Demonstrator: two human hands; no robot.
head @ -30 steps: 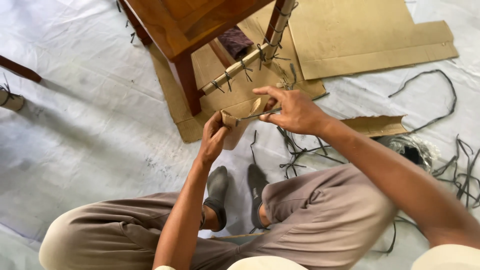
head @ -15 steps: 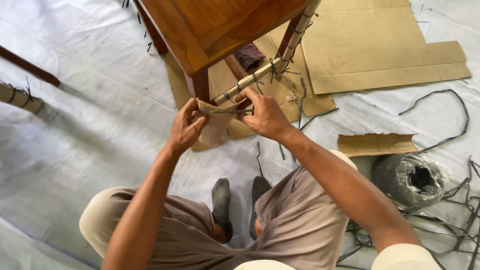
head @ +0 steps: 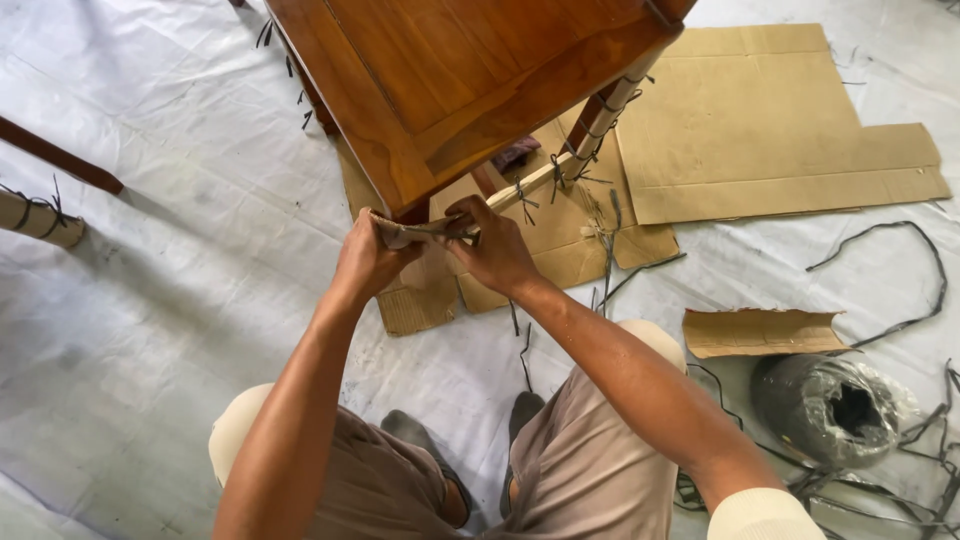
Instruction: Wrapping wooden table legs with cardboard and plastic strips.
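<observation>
A brown wooden table stands in front of me, its near corner over my hands. My left hand and my right hand press a strip of cardboard wrap around the table's near leg, just under the corner. A dark cord runs across the wrap between my fingers. Behind it, a lower rail and a far leg are wrapped in cardboard and tied with several dark cord knots.
Flat cardboard sheets lie on the white floor sheet beyond the table. A folded cardboard piece and a roll of dark cord in plastic sit at right, among loose cord offcuts. Another wrapped leg shows at far left.
My hands moved up and forward to the table leg, carrying the cardboard strip from open air to the leg and closing it around. The cord is pulled tight across it. The view tilted forward.
</observation>
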